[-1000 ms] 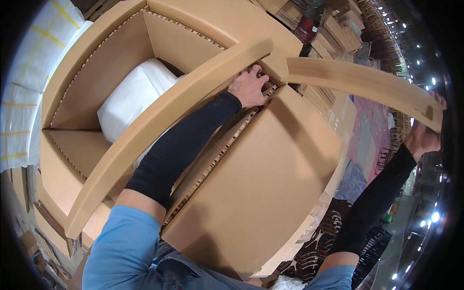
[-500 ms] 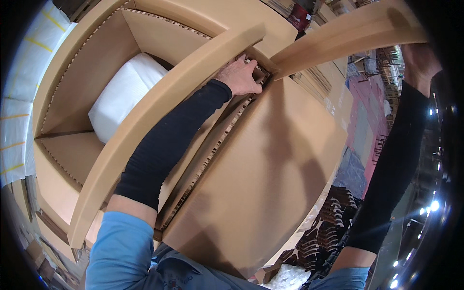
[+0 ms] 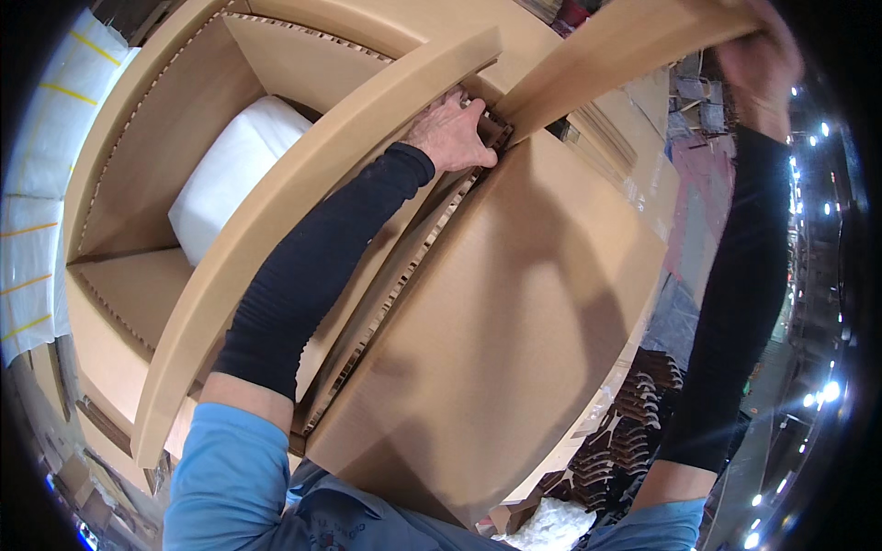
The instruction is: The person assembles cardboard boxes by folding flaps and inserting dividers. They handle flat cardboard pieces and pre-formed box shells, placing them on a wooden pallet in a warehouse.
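Note:
My left hand [image 3: 452, 136] reaches over a long cardboard edge strip [image 3: 276, 216], which looks bowed in this view. Its fingers curl down by the far corner of a narrow slot, with the thumb against the honeycomb edge of a cardboard panel [image 3: 404, 286]; the fingertips are hidden. At the upper right my right hand [image 3: 761, 69], smeared by motion, is on the outer end of a raised cardboard flap [image 3: 606, 64]. The flap slants down to the same corner. A broad cardboard face [image 3: 524, 312] lies right of the slot.
The open carton [image 3: 165, 138] on the left holds a white foam-wrapped bundle [image 3: 234, 170]. White plastic-covered goods with yellow bands [image 3: 32, 220] stand at far left. Dark brown curved pieces [image 3: 611, 427] are stacked below right, next to crumpled white wrapping [image 3: 549, 528].
My right hand has moved up and to the left, swinging the flap's outer end with it. My left hand has stayed at the corner, its thumb shifted slightly.

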`<state>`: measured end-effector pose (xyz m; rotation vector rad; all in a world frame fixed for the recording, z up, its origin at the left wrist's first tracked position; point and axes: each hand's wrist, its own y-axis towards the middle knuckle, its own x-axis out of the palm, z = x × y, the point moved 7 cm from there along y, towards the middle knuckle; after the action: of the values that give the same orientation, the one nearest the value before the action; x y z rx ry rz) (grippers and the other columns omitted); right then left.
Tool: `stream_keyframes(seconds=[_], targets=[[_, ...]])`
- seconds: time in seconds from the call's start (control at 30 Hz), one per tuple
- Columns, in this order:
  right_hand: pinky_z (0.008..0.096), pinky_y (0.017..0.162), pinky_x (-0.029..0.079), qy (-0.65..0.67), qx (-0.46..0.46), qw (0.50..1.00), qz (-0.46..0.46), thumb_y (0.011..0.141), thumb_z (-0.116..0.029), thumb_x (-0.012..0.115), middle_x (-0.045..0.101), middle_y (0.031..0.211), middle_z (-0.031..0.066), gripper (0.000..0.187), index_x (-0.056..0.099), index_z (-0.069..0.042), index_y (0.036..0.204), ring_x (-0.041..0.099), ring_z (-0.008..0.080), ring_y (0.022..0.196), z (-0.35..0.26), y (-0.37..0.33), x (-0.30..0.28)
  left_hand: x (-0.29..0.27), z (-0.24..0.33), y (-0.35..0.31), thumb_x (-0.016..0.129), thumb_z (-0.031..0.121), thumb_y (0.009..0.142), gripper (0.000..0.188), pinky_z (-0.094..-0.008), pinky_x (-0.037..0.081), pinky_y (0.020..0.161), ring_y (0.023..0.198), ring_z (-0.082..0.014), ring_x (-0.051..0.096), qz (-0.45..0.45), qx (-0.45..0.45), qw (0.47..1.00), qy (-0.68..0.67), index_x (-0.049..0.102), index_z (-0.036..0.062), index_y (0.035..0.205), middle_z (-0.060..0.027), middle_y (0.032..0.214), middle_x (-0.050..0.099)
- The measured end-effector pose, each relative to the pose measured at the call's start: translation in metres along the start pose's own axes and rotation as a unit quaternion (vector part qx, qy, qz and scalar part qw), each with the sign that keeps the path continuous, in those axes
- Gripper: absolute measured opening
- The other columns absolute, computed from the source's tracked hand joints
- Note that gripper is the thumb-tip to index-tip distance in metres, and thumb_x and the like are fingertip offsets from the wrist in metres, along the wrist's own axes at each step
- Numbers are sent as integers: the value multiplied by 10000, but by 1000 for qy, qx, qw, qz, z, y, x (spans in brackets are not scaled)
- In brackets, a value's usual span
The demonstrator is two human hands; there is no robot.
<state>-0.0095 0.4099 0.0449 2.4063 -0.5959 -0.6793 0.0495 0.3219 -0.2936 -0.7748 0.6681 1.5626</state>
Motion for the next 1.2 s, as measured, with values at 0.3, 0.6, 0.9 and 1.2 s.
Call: stream_keyframes(seconds=[0.3, 0.6, 0.9, 1.2], targets=[[406, 1085, 414, -75, 154, 983, 73, 858, -173, 727, 593, 1318, 156, 576, 489, -6, 1356, 547, 268, 1258, 155, -154, 35, 3, -2, 6, 746, 460, 669, 813, -556, 389, 1115, 1364, -509, 392, -9, -14, 1000, -6, 532, 28, 1323, -339, 1435, 391], [372, 858, 502, -349, 123, 885, 281, 933, -80, 599, 616, 994, 100, 177, 592, -42, 1105, 606, 198, 1004, 24, -67, -37, 5, -6, -4, 723, 455, 640, 786, -560, 338, 1142, 1349, -541, 365, 14, -12, 1000, -5, 564, 44, 1290, -375, 1405, 388], [459, 1199, 230, -424, 164, 847, 275, 838, -88, 680, 341, 1534, 294, 863, 191, 93, 1525, 303, 404, 1457, 167, -219, 63, 5, 6, -10, 767, 424, 689, 719, -568, 378, 1087, 1272, -520, 428, 139, 4, 988, -65, 559, 6, 1236, -340, 1299, 436], [606, 1123, 300, -653, 212, 717, -117, 924, -544, 620, 394, 1504, 293, 834, 350, -4, 1500, 400, 463, 1369, 182, -114, 76, 1, -3, -37, 779, 440, 745, 614, -559, 374, 1059, 1241, -476, 447, 305, 4, 952, -18, 586, -5, 1121, -321, 1251, 466]])
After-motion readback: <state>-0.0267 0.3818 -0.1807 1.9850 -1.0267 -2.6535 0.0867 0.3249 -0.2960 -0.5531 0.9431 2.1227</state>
